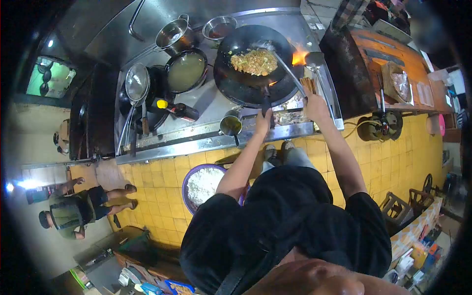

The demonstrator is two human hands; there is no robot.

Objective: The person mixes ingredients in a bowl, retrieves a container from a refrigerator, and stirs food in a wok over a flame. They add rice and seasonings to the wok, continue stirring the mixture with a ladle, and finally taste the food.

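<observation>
My left hand (264,122) is wrapped around the handle (266,102) of a dark wok (235,78) on the stove. Brown fried food (255,62), with bits of green, lies in the wok. My right hand (315,107) grips a long-handled metal cooking utensil (292,73), which slants down to the left so that its far end meets the food; the shape of that end is unclear. Flame (299,56) flares up at the wok's right rim. Just left of my left hand, a metal cup (230,125) with yellowish liquid stands at the stove's front edge.
A pan of cloudy liquid (186,72), a steel pot (174,36), a strainer (137,82) and a dark bottle with a yellow cap (182,111) occupy the stove's left side. A ladle (315,61) rests at right. On the floor is a purple basin (186,189) of white rice. Another person (73,211) stands far left.
</observation>
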